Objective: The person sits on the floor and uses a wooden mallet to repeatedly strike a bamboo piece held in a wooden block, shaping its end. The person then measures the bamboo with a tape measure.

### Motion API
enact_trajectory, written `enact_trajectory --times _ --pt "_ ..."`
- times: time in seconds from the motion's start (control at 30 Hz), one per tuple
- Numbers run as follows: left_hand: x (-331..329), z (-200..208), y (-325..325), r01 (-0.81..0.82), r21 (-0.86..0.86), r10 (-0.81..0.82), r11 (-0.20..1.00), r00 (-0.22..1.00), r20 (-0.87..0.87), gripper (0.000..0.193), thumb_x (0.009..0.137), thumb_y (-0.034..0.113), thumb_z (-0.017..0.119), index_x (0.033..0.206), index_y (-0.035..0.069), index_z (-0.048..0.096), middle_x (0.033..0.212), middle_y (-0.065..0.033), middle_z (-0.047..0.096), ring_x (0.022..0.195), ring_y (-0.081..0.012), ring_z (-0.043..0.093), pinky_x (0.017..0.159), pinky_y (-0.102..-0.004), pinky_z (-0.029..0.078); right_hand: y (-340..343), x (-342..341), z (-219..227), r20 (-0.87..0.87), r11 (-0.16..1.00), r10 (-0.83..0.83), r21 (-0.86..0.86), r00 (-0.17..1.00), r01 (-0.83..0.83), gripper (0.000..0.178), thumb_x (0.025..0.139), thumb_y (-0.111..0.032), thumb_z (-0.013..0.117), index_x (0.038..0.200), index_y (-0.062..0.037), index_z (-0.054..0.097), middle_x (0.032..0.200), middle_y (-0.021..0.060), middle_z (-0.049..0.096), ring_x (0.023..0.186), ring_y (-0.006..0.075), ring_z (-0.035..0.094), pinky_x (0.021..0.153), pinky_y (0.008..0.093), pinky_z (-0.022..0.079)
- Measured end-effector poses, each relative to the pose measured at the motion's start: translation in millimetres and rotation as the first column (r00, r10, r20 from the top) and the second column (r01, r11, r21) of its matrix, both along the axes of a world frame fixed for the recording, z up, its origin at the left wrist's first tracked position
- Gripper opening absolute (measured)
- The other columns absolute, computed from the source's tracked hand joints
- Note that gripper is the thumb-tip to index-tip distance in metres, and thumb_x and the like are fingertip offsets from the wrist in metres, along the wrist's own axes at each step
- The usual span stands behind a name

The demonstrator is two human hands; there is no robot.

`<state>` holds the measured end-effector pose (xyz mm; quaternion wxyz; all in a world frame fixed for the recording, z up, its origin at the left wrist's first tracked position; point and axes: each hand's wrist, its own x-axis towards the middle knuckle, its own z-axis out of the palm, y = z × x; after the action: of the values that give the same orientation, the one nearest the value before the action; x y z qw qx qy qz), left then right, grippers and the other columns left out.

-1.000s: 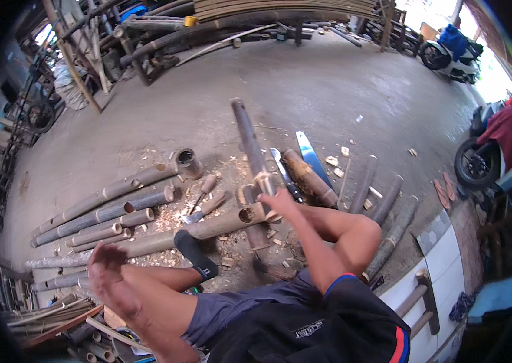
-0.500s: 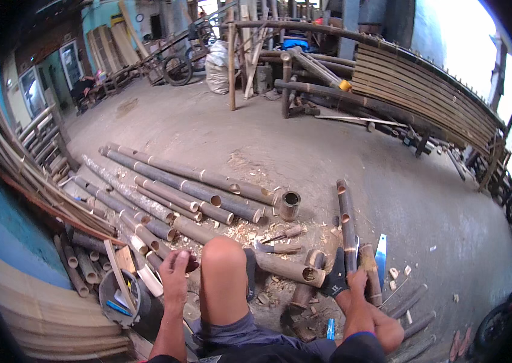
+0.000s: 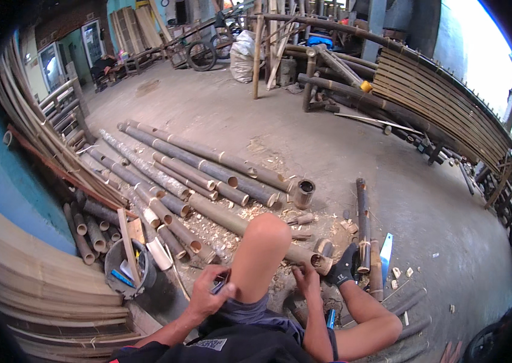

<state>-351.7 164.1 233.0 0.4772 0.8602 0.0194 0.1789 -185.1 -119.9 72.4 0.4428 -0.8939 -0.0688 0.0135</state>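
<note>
My left hand (image 3: 212, 291) is beside my raised knee, its fingers curled toward the thumb around something small and dark that I cannot make out. A thick bamboo pole (image 3: 219, 213) runs under that knee. Its cut end (image 3: 321, 264) comes out beside my shod foot (image 3: 343, 266). At the underside of this end, my right hand (image 3: 308, 284) has its fingers bent against the pole. Just past the foot lies a dark bamboo length (image 3: 363, 224) with notches, next to a paler bamboo piece (image 3: 376, 266) and a saw blade (image 3: 386, 251).
Several notched bamboo poles (image 3: 207, 158) lie side by side ahead. A short bamboo cup (image 3: 304, 195) stands at their ends, near wood shavings (image 3: 262, 212) and a chisel-like tool (image 3: 302, 219). At left is a dark bucket (image 3: 141, 284) with offcuts; a slatted bamboo bench (image 3: 437, 103) stands far right.
My right hand has let go of the dark notched bamboo and moved left to the thick pole's end. My left hand has come in closer to my knee. The view has shifted slightly.
</note>
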Motion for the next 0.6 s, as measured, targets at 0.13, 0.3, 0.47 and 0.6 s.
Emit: enact_trajectory --times 0.13,0.3,0.47,0.6 --pt "-38.4 -23.8 -0.2 0.105 0.161 -0.124 0.981 0.986 0.113 0.051 0.082 0.025 0.079 0.125 0.005 0.061 0.126 -0.0193 0.059 0.116 -0.0374 0.061 0.099 -0.0451 0.050 8.7 -32.7 24.6 -0.124 0.930 0.255 -0.239 0.959 -0.278 0.055 0.092 -0.033 0.073 0.134 0.0011 0.062 0.110 0.0282 0.072 0.103 0.0400 0.072 0.088 0.0452 0.057" --pt "-63.7 -40.3 14.6 0.105 0.327 -0.159 0.939 0.977 0.142 0.041 0.082 0.018 0.079 0.116 0.006 0.061 0.115 -0.0181 0.062 0.106 -0.0373 0.063 0.090 -0.0452 0.053 14.2 -45.4 20.5 -0.260 0.917 0.276 -0.217 0.926 -0.334 0.059 0.093 -0.040 0.070 0.140 -0.0059 0.059 0.117 0.0271 0.071 0.111 0.0398 0.069 0.095 0.0482 0.054" --pt "-51.9 -23.4 6.5 -0.008 0.310 -0.079 0.951 0.961 0.267 0.024 0.082 0.005 0.076 0.101 0.005 0.061 0.102 -0.0145 0.062 0.093 -0.0348 0.064 0.081 -0.0425 0.054 12.3 -44.5 9.8 -0.256 0.917 0.243 -0.254 0.936 -0.308 0.061 0.093 -0.038 0.071 0.142 -0.0033 0.058 0.112 0.0282 0.072 0.106 0.0402 0.071 0.092 0.0467 0.055" --pt "-27.1 27.3 -8.8 -0.019 0.174 -0.061 0.984 0.894 0.443 0.016 0.089 0.004 0.068 0.102 0.005 0.059 0.104 -0.0133 0.060 0.093 -0.0298 0.063 0.083 -0.0398 0.052 -9.4 -30.4 -24.5 -0.140 0.955 0.203 -0.191 0.969 -0.227 0.059 0.093 -0.038 0.072 0.139 -0.0032 0.060 0.108 0.0274 0.073 0.101 0.0385 0.073 0.089 0.0448 0.056"
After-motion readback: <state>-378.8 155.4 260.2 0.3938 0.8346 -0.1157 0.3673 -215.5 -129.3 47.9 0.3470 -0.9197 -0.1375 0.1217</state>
